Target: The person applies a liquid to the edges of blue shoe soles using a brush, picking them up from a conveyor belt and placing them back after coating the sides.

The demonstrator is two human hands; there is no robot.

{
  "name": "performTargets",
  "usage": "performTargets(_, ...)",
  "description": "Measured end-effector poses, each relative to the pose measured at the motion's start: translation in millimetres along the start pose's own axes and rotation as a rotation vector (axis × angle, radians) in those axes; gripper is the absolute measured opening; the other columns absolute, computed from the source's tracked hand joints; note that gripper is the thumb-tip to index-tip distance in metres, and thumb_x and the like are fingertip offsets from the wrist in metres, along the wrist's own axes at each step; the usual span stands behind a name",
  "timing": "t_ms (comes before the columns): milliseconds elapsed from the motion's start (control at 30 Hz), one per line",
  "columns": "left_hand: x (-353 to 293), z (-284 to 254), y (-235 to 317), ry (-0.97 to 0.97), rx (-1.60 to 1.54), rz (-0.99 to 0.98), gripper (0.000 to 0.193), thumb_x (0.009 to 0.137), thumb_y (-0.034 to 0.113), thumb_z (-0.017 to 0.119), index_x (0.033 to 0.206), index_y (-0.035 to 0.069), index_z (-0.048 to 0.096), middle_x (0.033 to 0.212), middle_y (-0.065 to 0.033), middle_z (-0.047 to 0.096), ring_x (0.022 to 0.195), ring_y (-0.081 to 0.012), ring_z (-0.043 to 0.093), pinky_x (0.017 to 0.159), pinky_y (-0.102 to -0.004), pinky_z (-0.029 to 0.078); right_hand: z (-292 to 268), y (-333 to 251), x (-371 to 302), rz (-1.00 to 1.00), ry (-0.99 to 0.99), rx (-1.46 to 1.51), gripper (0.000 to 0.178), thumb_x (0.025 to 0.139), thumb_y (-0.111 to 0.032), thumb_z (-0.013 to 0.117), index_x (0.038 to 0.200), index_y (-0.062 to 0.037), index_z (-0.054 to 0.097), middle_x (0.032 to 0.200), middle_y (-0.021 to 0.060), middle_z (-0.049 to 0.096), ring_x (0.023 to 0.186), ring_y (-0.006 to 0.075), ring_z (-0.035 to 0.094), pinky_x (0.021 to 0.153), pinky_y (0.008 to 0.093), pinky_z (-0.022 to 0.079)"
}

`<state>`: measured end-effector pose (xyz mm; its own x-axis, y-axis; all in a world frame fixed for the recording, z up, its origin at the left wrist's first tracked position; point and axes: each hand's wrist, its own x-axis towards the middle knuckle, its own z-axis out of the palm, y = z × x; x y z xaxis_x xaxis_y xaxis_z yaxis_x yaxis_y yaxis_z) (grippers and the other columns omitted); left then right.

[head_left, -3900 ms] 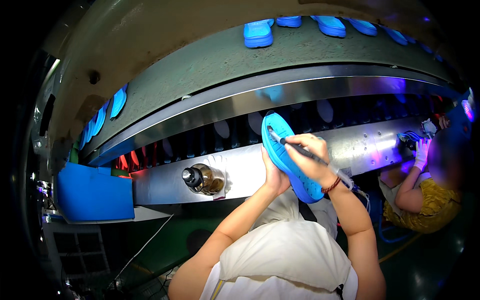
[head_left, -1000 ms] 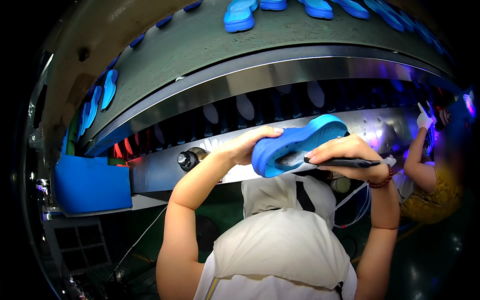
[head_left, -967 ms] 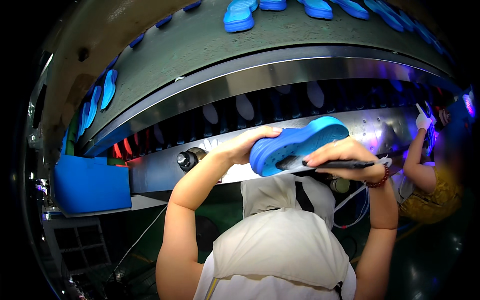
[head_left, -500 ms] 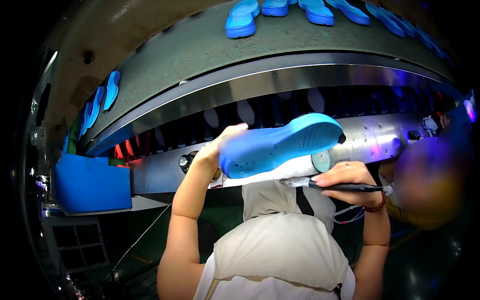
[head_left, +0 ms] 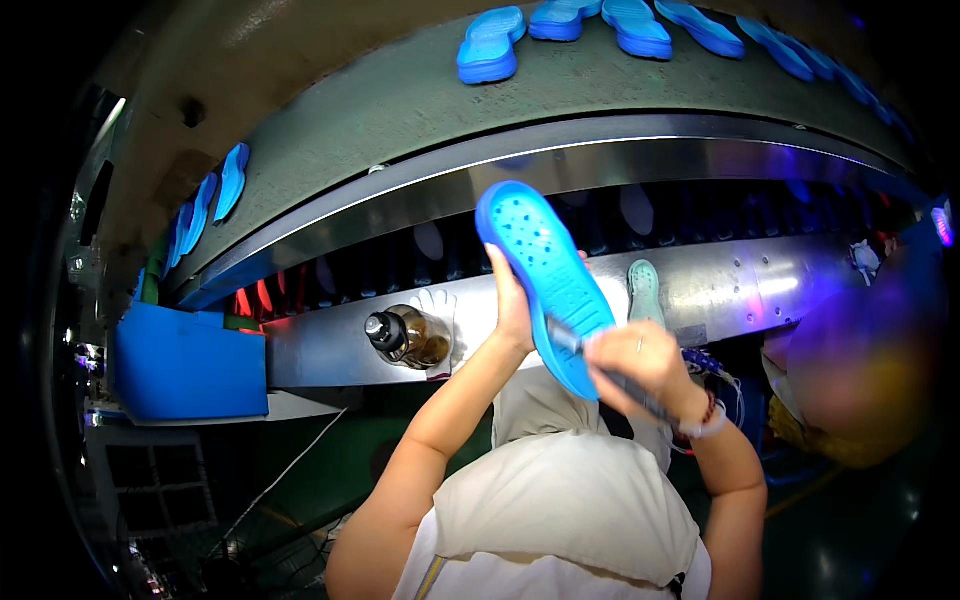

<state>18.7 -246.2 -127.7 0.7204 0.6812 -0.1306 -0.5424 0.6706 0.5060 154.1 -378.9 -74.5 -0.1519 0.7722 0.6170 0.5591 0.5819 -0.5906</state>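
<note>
A bright blue shoe sole (head_left: 548, 255) is held upright at a slant in front of me, its dotted and ribbed face toward me. My left hand (head_left: 512, 302) is closed around its left edge, thumb at the side and the other fingers mostly hidden behind. In my right hand (head_left: 648, 362), closed and smeared by motion, is a slim black-handled brush (head_left: 640, 396). Its dark tip lies over the lower part of the sole, near the left edge. Whether the tip touches the surface is hard to tell.
On the steel ledge (head_left: 710, 290) stand a brown bottle with a black cap (head_left: 405, 335), a white glove (head_left: 437, 303) and a pale green sole (head_left: 643, 288). Beyond, a green belt (head_left: 420, 110) carries several blue soles. A blue box (head_left: 190, 362) sits left; a blurred person (head_left: 855, 370) is at right.
The sole has swung from lying nearly sideways to upright, uncovering the bottle and glove. My right hand has brought the brush left and up to the sole's lower end.
</note>
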Motion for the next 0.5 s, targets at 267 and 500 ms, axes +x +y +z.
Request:
performTargets(267,-7.0,22.0,-4.2,-0.197,-0.123,0.016,0.095,0.073,0.079,0.016,0.118,0.000,0.041,0.108,-0.0193,0.053,0.098,-0.0325,0.053,0.089,-0.0466,0.042,-23.2,18.7,25.2,0.081,0.181,0.078,0.017,0.064,-0.002,0.067,0.081,-0.0003,0.064,0.081,0.0125,0.065,0.078,0.0218,0.064,0.071,0.0313,0.049)
performTargets(500,-8.8,27.9,14.5,-0.034,-0.097,0.202,0.100,0.070,0.081,0.017,0.120,-0.003,0.039,0.110,-0.0196,0.052,0.101,-0.0331,0.052,0.094,-0.0493,0.037,-31.8,-1.5,20.3,0.148,-0.050,0.376,0.022,0.065,-0.003,0.071,0.087,-0.0039,0.067,0.087,0.0094,0.066,0.084,0.0216,0.063,0.079,0.0312,0.048)
